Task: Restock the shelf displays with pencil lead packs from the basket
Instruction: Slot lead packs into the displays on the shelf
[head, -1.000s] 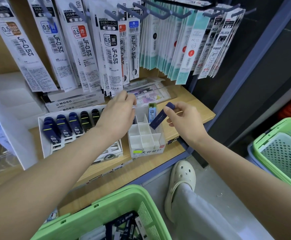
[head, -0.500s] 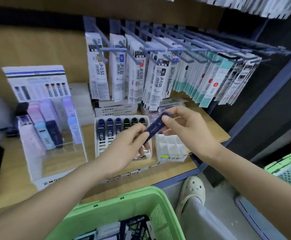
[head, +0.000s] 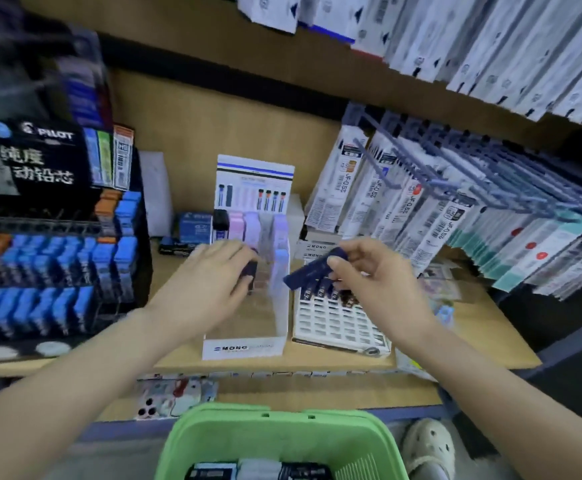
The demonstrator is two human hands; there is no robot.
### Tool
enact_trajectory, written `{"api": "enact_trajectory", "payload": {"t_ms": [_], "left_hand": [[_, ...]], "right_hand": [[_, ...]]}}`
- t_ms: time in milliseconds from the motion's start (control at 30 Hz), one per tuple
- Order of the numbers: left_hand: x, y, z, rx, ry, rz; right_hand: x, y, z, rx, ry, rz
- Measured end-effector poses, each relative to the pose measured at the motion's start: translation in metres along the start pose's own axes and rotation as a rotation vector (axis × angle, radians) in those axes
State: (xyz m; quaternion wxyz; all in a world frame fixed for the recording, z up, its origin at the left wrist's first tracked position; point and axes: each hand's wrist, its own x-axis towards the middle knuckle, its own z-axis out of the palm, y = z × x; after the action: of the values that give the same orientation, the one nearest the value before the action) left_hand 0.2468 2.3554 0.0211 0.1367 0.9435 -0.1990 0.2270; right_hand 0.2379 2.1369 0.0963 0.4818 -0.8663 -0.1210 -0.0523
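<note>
Right hand: grip pinched on a navy lead pack, which is tilted and sticks out left of the grip, over the white grid tray. Left hand: grip curled round a dark pack inside the clear MONO display. The two packs are apart. Green basket sits below both grips, with more packs inside.

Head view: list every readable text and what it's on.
"PILOT": black display stand, left.
"动铅芯": same stand, below the brand.
"MONO": front label of the clear display.
"MONO": white boxes, centre.
"JF-0.5": hanging refill packs.
Too blurred: dark blue pack in the right hand, top-shelf packs, shelf-edge tags.
</note>
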Motion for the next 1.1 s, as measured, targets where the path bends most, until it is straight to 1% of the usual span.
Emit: {"api": "enact_trajectory", "payload": {"t_ms": [100, 200, 400, 500, 667, 767, 867, 933, 1000, 1100], "left_hand": [[-0.002, -0.031, 0.009, 0.105, -0.034, 0.06], [-0.004, -0.048, 0.012, 0.105, -0.088, 0.124], [-0.006, -0.059, 0.015, 0.086, -0.041, 0.234], [-0.006, -0.06, 0.012, 0.034, -0.032, 0.247], [-0.006, -0.061, 0.01, 0.027, -0.007, 0.232], [-0.005, -0.063, 0.009, 0.078, 0.014, 0.242], [-0.008, -0.067, 0.007, 0.107, 0.014, 0.223], [-0.009, -0.068, 0.006, 0.103, -0.004, 0.225], [-0.009, -0.068, 0.004, 0.108, -0.019, 0.236], [-0.01, -0.067, 0.002, 0.119, -0.029, 0.237]], "right_hand": [[0.018, -0.005, 0.026, -0.046, 0.0, -0.032], [0.033, -0.004, 0.051, -0.135, -0.049, -0.066], [0.047, 0.008, 0.081, -0.407, -0.151, -0.178], [0.053, 0.01, 0.087, -0.511, -0.203, -0.199], [0.068, 0.001, 0.088, -0.52, -0.292, -0.191], [0.071, 0.004, 0.089, -0.573, -0.321, -0.194], [0.064, 0.014, 0.093, -0.616, -0.257, -0.231], [0.061, 0.02, 0.095, -0.578, -0.167, -0.204], [0.059, 0.023, 0.096, -0.561, -0.112, -0.179], [0.056, 0.026, 0.099, -0.636, -0.083, -0.248]]}}
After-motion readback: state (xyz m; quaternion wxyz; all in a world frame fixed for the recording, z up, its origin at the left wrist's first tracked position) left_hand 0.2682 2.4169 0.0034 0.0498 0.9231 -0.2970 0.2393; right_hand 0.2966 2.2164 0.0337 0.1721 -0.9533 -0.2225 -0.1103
